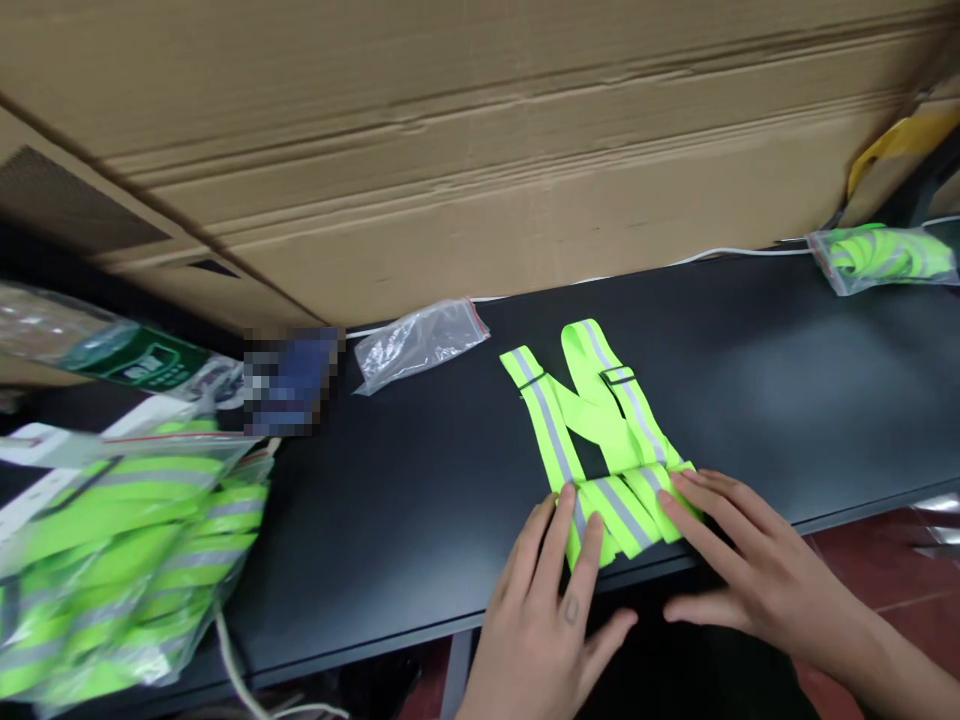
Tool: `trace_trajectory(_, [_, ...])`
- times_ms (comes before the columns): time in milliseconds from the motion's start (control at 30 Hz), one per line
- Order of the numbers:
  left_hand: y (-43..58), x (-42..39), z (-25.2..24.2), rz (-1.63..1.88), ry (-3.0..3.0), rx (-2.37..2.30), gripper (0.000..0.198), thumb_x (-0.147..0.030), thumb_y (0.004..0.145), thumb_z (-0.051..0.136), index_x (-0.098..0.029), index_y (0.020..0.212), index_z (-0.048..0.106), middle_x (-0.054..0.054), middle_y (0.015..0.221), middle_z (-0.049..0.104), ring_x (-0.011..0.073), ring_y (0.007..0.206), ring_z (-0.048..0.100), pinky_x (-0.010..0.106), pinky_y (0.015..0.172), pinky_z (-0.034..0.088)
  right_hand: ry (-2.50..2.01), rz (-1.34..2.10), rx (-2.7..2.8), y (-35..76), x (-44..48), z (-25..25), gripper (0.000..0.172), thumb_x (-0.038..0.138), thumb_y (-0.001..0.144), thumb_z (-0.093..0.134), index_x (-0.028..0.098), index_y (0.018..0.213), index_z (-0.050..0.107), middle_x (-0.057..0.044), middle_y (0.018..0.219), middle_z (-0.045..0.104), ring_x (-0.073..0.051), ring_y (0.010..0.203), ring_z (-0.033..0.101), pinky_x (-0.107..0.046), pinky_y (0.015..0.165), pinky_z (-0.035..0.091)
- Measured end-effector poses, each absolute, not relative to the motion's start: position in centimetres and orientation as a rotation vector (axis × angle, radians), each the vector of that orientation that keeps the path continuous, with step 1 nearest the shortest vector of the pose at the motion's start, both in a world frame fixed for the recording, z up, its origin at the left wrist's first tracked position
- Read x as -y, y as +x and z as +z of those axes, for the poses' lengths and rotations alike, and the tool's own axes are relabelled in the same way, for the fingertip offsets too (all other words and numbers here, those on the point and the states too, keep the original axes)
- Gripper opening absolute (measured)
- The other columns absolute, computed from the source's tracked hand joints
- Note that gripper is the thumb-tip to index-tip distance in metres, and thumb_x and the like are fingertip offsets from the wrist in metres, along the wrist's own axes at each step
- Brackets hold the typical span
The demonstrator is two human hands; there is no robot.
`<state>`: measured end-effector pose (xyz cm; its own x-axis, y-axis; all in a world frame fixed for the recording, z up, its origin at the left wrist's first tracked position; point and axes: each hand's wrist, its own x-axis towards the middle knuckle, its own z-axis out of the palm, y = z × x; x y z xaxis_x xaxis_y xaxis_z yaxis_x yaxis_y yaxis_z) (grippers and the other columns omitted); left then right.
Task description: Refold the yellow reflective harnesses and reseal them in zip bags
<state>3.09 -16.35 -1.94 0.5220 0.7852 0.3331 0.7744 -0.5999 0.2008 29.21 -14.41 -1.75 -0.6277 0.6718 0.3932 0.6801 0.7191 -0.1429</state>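
A neon yellow-green harness of flat webbing straps with silver-grey stripes (616, 445) lies on the smooth black tabletop (390, 520), its folded lower band right by the front edge and two looped straps splayed towards the back. The left hand (551, 590) and the right hand (739, 555) both have their fingers spread, fingertips resting on that band from either side; neither is closed around it.

With such light contact, the layered folds could fan apart or spring open if the fingers lift, since the webbing probably has some stretch. A pull towards the body could drag the band over the edge, the surface looking slick. The black rectangular strap buckle (619, 376) could catch a neighbouring strap and skew the stack. The flat clear plastic bag with a red-lined mouth (421, 345), near the back, looks light enough for a stray sleeve to shift
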Motion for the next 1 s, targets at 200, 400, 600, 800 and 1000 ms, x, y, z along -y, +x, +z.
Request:
trace_trajectory(200, [1.9,16.7,-1.6,0.678,2.74,-1.23,0.038,-0.01,0.097,0.057,-0.012,0.135,0.055,0.017,0.137,0.063,0.03,0.129,0.057,0.045,0.095,0.06,-0.891,0.04,2.513,31.0,14.7,-0.5,0.033,0.012,0.102,0.045,0.013,0.128,0.065,-0.009,0.114,0.073,-0.02,0.107,0.065,-0.035,0.096,0.055])
trace_trajectory(400, [2.2,12.4,0.3,0.701,2.388,-1.209,0.025,-0.027,0.104,0.047,-0.019,0.125,0.059,0.01,0.112,0.072,0.0251,0.109,0.061,0.04,0.085,0.059,-0.89,0.313,2.566,30.2,10.0,1.1,0.025,0.024,0.104,0.049,0.014,0.122,0.061,-0.006,0.101,0.072,-0.018,0.09,0.065,-0.034,0.085,0.056])
trace_trajectory(600, [2.9,9.4,-0.5,0.598,2.222,-1.538,0.027,-0.03,0.106,0.04,-0.022,0.108,0.066,0.01,0.133,0.056,0.0286,0.123,0.051,0.048,0.095,0.05,-1.089,0.523,2.681,29.3,5.5,1.0,0.034,0.035,0.107,0.035,0.019,0.098,0.063,-0.007,0.095,0.063,-0.022,0.088,0.057,-0.041,0.082,0.051])
trace_trajectory(800, [4.0,8.5,-1.3,0.618,2.321,-1.758,0.033,-0.032,0.104,0.043,-0.011,0.128,0.053,0.017,0.121,0.06,0.0323,0.112,0.056,0.05,0.087,0.05,-1.183,0.329,2.509,28.8,4.8,-0.4,0.032,0.038,0.105,0.041,0.018,0.122,0.06,-0.012,0.11,0.06,-0.024,0.099,0.06,-0.041,0.084,0.053])
trace_trajectory(1000, [4.4,8.6,-1.1,0.603,2.539,-1.743,0.025,-0.021,0.103,0.045,-0.015,0.113,0.067,0.015,0.117,0.066,0.0319,0.109,0.063,0.045,0.083,0.054,-0.99,0.105,2.479,28.6,6.5,-0.2,0.014,0.019,0.101,0.052,0.018,0.092,0.063,-0.004,0.081,0.065,-0.019,0.079,0.063,-0.036,0.078,0.055])
